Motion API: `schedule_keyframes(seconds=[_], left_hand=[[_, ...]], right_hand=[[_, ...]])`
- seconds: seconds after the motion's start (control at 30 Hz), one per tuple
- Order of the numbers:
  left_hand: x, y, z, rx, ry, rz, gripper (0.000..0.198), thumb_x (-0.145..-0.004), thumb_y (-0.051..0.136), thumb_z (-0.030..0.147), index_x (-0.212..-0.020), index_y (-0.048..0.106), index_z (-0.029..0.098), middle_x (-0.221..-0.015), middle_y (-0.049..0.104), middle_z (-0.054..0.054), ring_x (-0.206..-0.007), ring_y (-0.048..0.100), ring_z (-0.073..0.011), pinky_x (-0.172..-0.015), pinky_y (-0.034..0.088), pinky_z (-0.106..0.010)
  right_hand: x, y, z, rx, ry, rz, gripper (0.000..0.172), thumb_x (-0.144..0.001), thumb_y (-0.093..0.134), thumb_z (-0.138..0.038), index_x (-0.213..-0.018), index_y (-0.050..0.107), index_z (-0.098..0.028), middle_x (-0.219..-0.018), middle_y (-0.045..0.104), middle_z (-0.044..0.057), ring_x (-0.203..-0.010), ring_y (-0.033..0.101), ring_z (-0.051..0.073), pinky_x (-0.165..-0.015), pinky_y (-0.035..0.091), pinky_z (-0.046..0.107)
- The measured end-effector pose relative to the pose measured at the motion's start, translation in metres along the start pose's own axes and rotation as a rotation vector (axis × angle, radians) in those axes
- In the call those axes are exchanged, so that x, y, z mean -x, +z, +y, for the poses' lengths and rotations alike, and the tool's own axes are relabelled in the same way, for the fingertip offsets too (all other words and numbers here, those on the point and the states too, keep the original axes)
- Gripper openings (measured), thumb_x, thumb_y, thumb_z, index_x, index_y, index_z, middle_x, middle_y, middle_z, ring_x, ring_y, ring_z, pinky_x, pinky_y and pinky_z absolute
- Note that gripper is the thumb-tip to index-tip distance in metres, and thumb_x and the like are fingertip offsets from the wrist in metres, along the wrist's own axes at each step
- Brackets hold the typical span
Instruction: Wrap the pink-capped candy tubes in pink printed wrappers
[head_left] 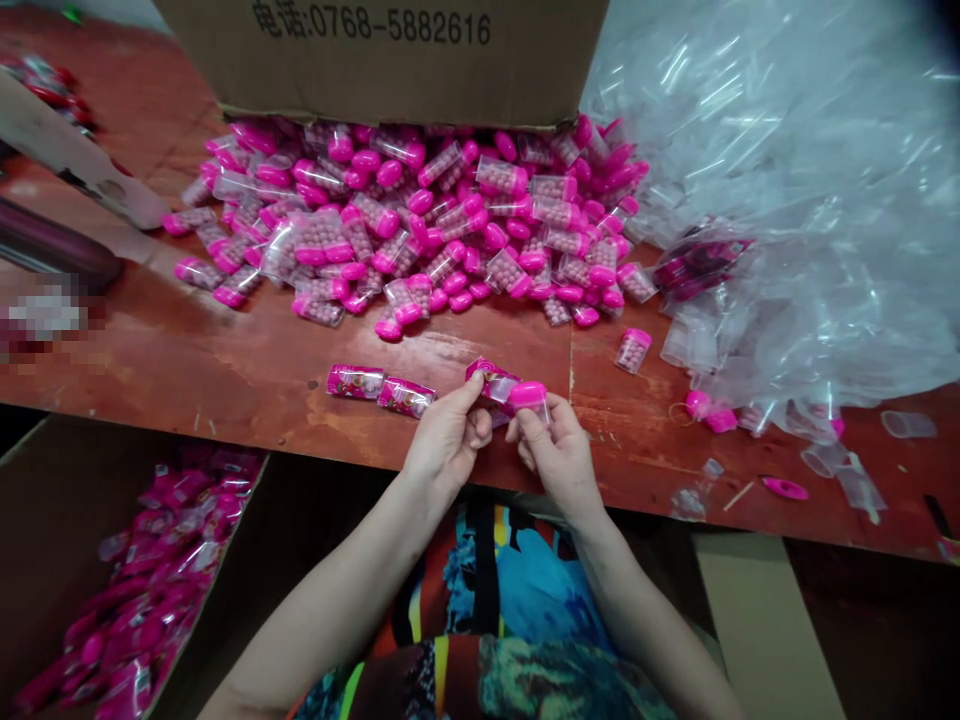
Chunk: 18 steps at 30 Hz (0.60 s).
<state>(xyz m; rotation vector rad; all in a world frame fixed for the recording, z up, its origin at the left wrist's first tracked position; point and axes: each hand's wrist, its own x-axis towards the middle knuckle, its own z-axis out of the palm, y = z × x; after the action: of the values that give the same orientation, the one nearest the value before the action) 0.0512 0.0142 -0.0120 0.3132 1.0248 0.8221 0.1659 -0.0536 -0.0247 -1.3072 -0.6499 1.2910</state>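
Near the table [630,440] edge, I have my left hand [448,432] pinching a printed wrapper [491,380], my right hand [556,452] a capped vial [528,395] against it; heaped vials [450,220] and a carton [405,70] block beyond.

Hot-pink caps [389,173] and pale-pink beads [495,176], upper centre; magenta wrappers [172,545], lower left; red-brown table [277,350]; brown box [390,80], top, black-lettered; clothing [544,590], bottom centre, patterned blue, orange, black, yellow.

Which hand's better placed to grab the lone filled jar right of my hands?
The right hand, probably: it's nearer the filled jar than the left hand. Both are occupied, though: left pinches a pink wrapper, right a pink-capped container.
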Motion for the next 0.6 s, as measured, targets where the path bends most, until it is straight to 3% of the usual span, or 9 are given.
schedule_keyframes(seconds=[0.2,0.37,0.5,0.6], left_hand=[[0.006,-0.005,-0.003,-0.096,0.002,-0.108,0.041,-0.077,0.08,0.051,-0.069,0.061,0.016,-0.04,0.049,0.003,-0.034,0.038,-0.0054,-0.037,0.02,-0.019],[0.009,-0.005,0.001,-0.149,-0.022,-0.222,0.034,-0.073,0.084,0.041,-0.074,0.067,0.012,-0.049,0.05,0.004,-0.038,0.038,-0.0032,-0.038,0.017,-0.019],[0.009,-0.005,0.004,-0.117,0.001,-0.221,0.032,-0.073,0.085,0.039,-0.078,0.068,0.012,-0.054,0.051,0.004,-0.039,0.037,-0.0023,-0.038,0.017,-0.02],[0.009,-0.007,0.003,-0.132,0.017,-0.193,0.032,-0.075,0.082,0.041,-0.075,0.066,0.014,-0.049,0.051,0.004,-0.038,0.037,-0.0038,-0.038,0.016,-0.02]], right_hand=[[-0.002,-0.004,0.003,-0.005,0.032,-0.045,0.049,-0.087,0.072,-0.05,-0.122,0.048,-0.025,-0.064,0.057,-0.008,-0.044,0.037,0.007,-0.042,0.023,0.02],[-0.002,-0.015,-0.001,-0.027,0.109,-0.155,0.073,-0.089,0.07,-0.051,-0.147,0.033,-0.027,-0.061,0.057,-0.008,-0.041,0.033,0.007,-0.041,0.02,0.02],[-0.001,-0.018,-0.002,-0.048,0.145,-0.229,0.073,-0.091,0.068,-0.051,-0.152,0.033,-0.028,-0.059,0.056,-0.008,-0.04,0.027,0.007,-0.04,0.016,0.019],[-0.001,-0.016,0.001,-0.072,0.117,-0.195,0.069,-0.091,0.068,-0.05,-0.15,0.037,-0.029,-0.06,0.056,-0.007,-0.042,0.03,0.007,-0.041,0.018,0.019]])
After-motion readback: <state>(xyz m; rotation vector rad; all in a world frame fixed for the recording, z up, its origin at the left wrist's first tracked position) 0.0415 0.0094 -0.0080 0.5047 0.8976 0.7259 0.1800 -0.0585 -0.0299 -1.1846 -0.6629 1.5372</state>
